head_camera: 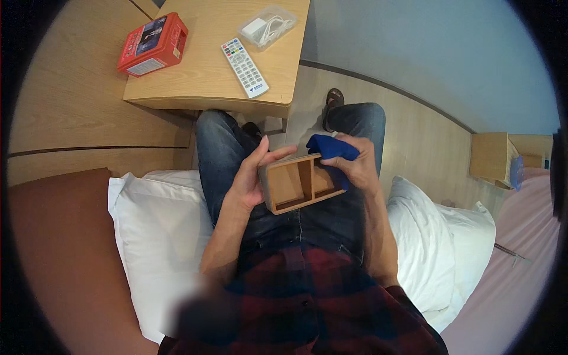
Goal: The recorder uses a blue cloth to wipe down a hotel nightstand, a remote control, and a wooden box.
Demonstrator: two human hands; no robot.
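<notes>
Above my lap I hold a small wooden box [290, 184], tilted so that its two open compartments face me. A thin upright divider [306, 177] splits it, and both compartments look bare apart from the cloth. My left hand [251, 177] supports the box at its left end, with the thumb and a finger stretched out along the far side. In my right hand [361, 164] is a blue cloth [330, 146], pinched at the box's far right corner. Part of the cloth hangs over the right end of the box. Some right fingers are hidden behind box and cloth.
On the wooden table [199, 84] ahead are a white remote control [245, 67], a clear plastic box [268, 29] with a white charger and cable, and a red case [154, 44]. White pillows [159, 239] lie at both sides. A wooden box-like stand [490, 155] is at far right.
</notes>
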